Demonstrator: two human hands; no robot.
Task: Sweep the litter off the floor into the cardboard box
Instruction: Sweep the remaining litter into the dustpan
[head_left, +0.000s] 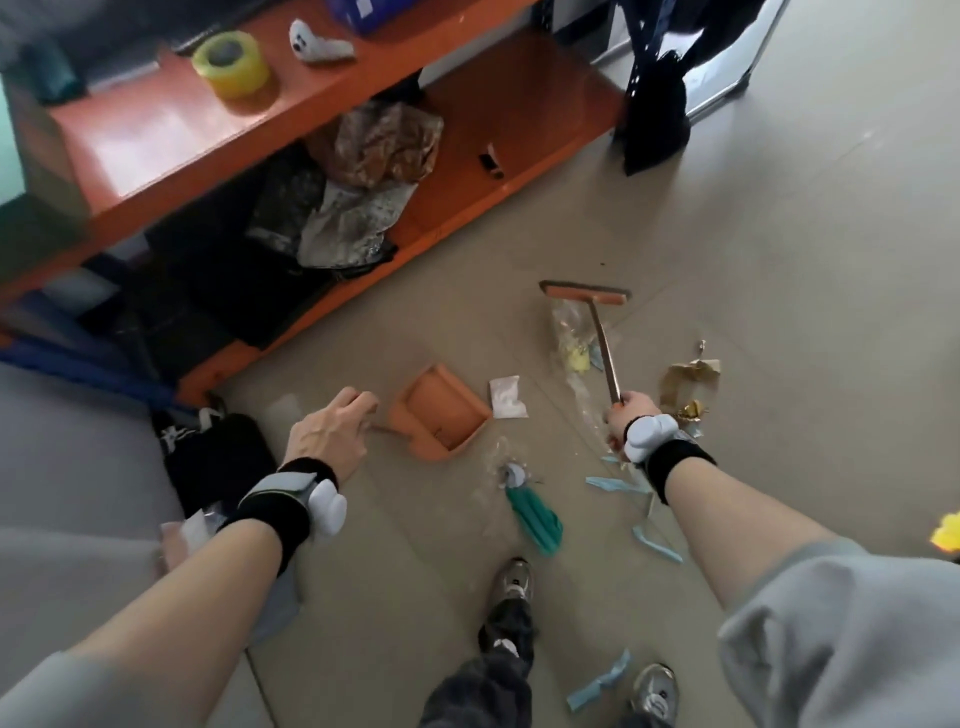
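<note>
My right hand (626, 415) grips the thin handle of an orange broom, whose head (584, 295) rests on the floor far ahead. My left hand (327, 431) holds the short handle of an orange dustpan (441, 410), which sits on the floor with its mouth facing right. Litter lies scattered between and around them: a white packet (506, 397), clear plastic with yellow bits (571, 343), gold foil (691, 382), a green wrapper (535, 517) and light blue strips (657, 543). No cardboard box is in view.
An orange shelf unit (467, 171) with crumpled bags stands along the left and back. A roll of yellow tape (231, 65) sits on its upper board. A black bag (218, 457) lies by my left wrist. My shoes (514, 579) stand near the bottom middle.
</note>
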